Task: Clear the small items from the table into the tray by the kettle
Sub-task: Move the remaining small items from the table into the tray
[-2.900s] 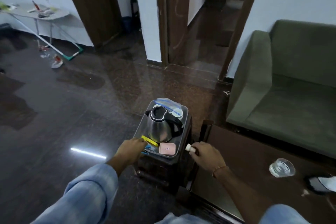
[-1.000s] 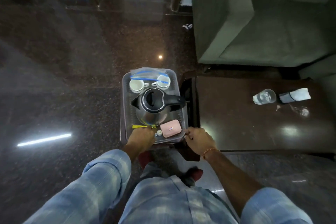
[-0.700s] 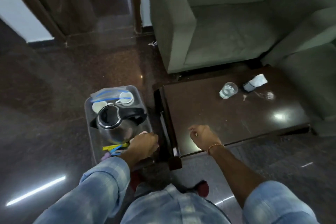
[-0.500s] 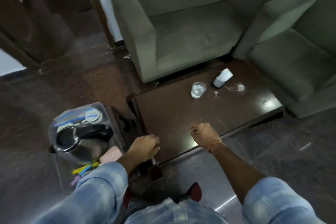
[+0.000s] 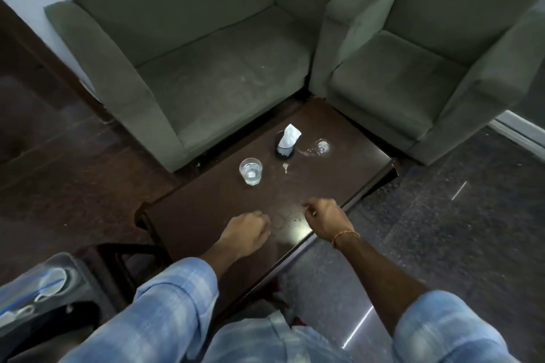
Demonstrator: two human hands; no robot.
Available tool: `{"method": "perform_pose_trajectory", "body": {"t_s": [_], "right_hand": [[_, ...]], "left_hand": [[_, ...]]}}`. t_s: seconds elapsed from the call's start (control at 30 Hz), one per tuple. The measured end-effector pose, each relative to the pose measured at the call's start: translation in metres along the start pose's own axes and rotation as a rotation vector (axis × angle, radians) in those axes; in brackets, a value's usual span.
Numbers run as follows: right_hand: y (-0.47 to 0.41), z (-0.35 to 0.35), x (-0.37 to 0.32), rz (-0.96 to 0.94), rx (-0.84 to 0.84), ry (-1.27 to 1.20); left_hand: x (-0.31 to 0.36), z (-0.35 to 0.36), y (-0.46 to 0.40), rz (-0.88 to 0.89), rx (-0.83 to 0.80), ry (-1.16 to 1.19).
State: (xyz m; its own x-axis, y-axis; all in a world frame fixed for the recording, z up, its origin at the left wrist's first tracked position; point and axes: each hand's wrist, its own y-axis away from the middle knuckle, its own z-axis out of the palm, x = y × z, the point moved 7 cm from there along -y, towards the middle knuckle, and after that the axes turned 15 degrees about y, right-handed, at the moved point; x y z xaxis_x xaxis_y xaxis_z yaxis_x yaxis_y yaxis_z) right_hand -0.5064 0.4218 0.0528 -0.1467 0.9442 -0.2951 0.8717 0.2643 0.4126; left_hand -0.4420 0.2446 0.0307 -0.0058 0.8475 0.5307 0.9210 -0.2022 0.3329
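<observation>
The tray (image 5: 63, 262) sits at the lower left, off the table (image 5: 206, 209). Both the left hand (image 5: 246, 233) and the right hand (image 5: 323, 219) hover loosely curled over the near edge, holding nothing. Beyond stand a glass (image 5: 251, 171), a small key (image 5: 285, 167) and a tissue holder (image 5: 286, 143).

two green armchairs (image 5: 206, 47) (image 5: 427, 62) meet at the far corner, dark polished floor (image 5: 460, 215) around them, dark wood frame (image 5: 26, 47) far left, possibly a door.
</observation>
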Motion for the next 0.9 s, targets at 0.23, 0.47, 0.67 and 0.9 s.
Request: {"method": "perform_pose_trajectory", "body": {"t_s": [0.23, 0.47, 0.67, 0.9], "right_hand": [[-0.07, -0.011, 0.009, 0.031, -0.053, 0.03], [-0.159, 0.009, 0.011, 0.058, -0.118, -0.02], [-0.248, 0.055, 0.023, 0.083, -0.185, -0.053], [-0.329, 0.099, 0.031, 0.11, -0.192, -0.078]], "left_hand": [[-0.014, -0.019, -0.069, -0.01, -0.008, 0.039], [-0.049, -0.022, -0.094, -0.183, 0.023, 0.191], [-0.077, -0.003, -0.1, -0.394, 0.083, 0.313], [-0.085, 0.018, -0.135, -0.499, 0.092, 0.389]]}}
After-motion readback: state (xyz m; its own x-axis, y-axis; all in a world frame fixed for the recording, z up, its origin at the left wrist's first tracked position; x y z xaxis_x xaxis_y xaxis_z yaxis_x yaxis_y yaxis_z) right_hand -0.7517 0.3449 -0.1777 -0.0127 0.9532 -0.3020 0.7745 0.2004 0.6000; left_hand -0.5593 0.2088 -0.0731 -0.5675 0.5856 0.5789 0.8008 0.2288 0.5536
